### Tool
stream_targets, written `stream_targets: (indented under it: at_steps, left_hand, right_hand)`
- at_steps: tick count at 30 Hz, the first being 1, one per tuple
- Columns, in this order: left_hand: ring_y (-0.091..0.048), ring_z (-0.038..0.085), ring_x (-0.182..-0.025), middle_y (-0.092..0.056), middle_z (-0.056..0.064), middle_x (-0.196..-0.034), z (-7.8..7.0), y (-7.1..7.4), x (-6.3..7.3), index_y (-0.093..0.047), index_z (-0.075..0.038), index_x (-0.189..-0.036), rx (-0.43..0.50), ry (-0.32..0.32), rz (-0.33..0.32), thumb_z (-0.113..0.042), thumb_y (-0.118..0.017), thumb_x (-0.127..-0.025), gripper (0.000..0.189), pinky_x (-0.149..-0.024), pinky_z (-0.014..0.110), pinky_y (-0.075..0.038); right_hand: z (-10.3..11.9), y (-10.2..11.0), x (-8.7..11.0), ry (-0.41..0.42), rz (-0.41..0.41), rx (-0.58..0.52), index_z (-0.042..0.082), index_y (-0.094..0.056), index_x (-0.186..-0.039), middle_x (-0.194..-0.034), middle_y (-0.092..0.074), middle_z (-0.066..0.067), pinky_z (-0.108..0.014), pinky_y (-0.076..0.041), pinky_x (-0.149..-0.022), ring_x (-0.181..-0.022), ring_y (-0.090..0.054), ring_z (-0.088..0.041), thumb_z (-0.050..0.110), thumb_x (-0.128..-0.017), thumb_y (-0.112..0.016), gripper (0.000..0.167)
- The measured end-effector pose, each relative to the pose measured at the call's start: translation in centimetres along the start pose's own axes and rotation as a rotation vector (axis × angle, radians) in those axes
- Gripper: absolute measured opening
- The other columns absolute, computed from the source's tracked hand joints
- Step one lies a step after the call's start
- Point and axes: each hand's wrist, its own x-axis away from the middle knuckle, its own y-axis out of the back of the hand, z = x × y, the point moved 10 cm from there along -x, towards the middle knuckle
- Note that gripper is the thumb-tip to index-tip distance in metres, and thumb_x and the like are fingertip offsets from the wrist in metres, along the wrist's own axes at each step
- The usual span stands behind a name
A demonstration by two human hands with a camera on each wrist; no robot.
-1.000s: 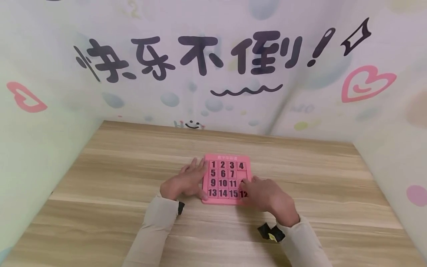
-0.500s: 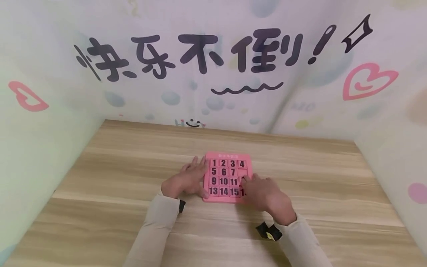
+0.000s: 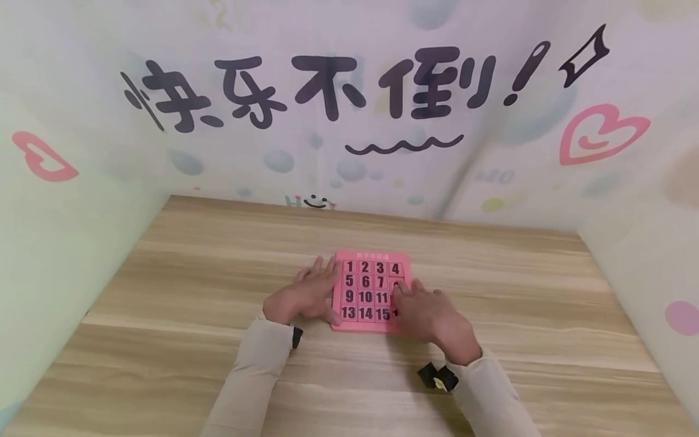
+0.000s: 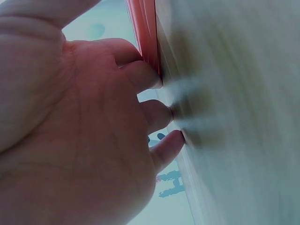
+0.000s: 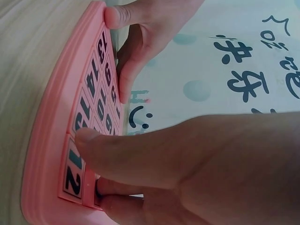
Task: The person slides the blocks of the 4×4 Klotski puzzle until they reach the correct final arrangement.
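Observation:
A pink number slide puzzle [image 3: 364, 325] lies flat on the wooden table. My left hand [image 3: 306, 296] rests along its left side, with the thumb at the near left corner and straight fingers by the edge. In the left wrist view, the fingertips touch the table beside the puzzle's side wall [image 4: 145, 28]. Over the right column is my right hand [image 3: 434, 312], its index fingertip on a tile in the second row, mostly covered. The right thumb [image 5: 89, 138] touches near the 15 and 12 tiles. Below the index finger, an open slot shows above the 12 tile [image 5: 71, 176].
The wood-grain table [image 3: 191, 273] extends around both hands. A printed white backdrop [image 3: 306, 36] with dark lettering stands behind it and at both sides. A black and yellow piece [image 3: 437, 377] hangs at the right cuff.
My right index fingertip has slid away from me, and the tile under it has moved up from the third row into the second. The left hand has stayed in place.

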Motion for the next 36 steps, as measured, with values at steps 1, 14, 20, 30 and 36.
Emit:
stream_targets:
  at_steps: [1, 14, 20, 30, 36]
  left_hand:
    - [0.015, 0.033, -0.152, 0.008, 0.010, -0.166, 0.0, 0.1, 0.0, -0.003, -0.006, -0.159, -0.001, -0.003, -0.001, -0.032, -0.083, -0.076, 0.118, -0.123, 0.049, 0.006]
    - [0.015, 0.033, -0.152, 0.007, 0.011, -0.166, 0.1, 0.3, 0.0, -0.004, -0.005, -0.159, -0.007, 0.003, -0.008, -0.031, -0.084, -0.075, 0.119, -0.123, 0.050, 0.006]
    - [0.014, 0.034, -0.152, 0.007, 0.011, -0.166, 0.0, 0.3, -0.1, -0.004, -0.004, -0.159, -0.005, 0.002, -0.008, -0.030, -0.084, -0.075, 0.118, -0.124, 0.050, 0.005]
    - [0.013, 0.034, -0.152, 0.006, 0.012, -0.166, 0.0, 0.2, 0.1, -0.004, -0.004, -0.159, -0.004, 0.005, -0.004, -0.031, -0.084, -0.075, 0.118, -0.124, 0.051, 0.004]
    - [0.015, 0.033, -0.152, 0.007, 0.011, -0.166, 0.0, 0.2, 0.0, -0.003, -0.005, -0.159, -0.009, 0.008, 0.001, -0.032, -0.082, -0.077, 0.117, -0.124, 0.050, 0.006]
  right_hand:
    - [0.0, 0.0, 0.0, 0.000, -0.004, -0.001, 0.001, -0.033, -0.153, -0.162, -0.026, -0.016, -0.064, -0.024, -0.116, -0.149, -0.021, -0.042, 0.027, -0.103, -0.049, 0.058]
    - [-0.3, 0.2, -0.7, -0.007, -0.033, -0.015, 0.000, -0.031, -0.153, -0.163, -0.024, -0.015, -0.064, -0.026, -0.115, -0.149, -0.021, -0.042, 0.032, -0.103, -0.050, 0.062]
    - [-0.5, 0.2, -0.6, -0.006, -0.024, -0.032, 0.002, -0.030, -0.155, -0.164, -0.022, -0.013, -0.064, -0.025, -0.116, -0.150, -0.020, -0.041, 0.034, -0.103, -0.050, 0.064]
    - [1.0, 1.0, 1.9, 0.049, -0.018, 0.084, 0.007, -0.047, -0.147, -0.151, -0.047, -0.013, -0.062, -0.033, -0.112, -0.143, -0.037, -0.040, 0.017, -0.104, -0.049, 0.045]
    - [2.0, 1.2, 2.7, 0.084, -0.038, 0.176, 0.005, -0.056, -0.138, -0.140, -0.059, -0.014, -0.059, -0.044, -0.104, -0.136, -0.047, -0.037, 0.013, -0.101, -0.050, 0.038]
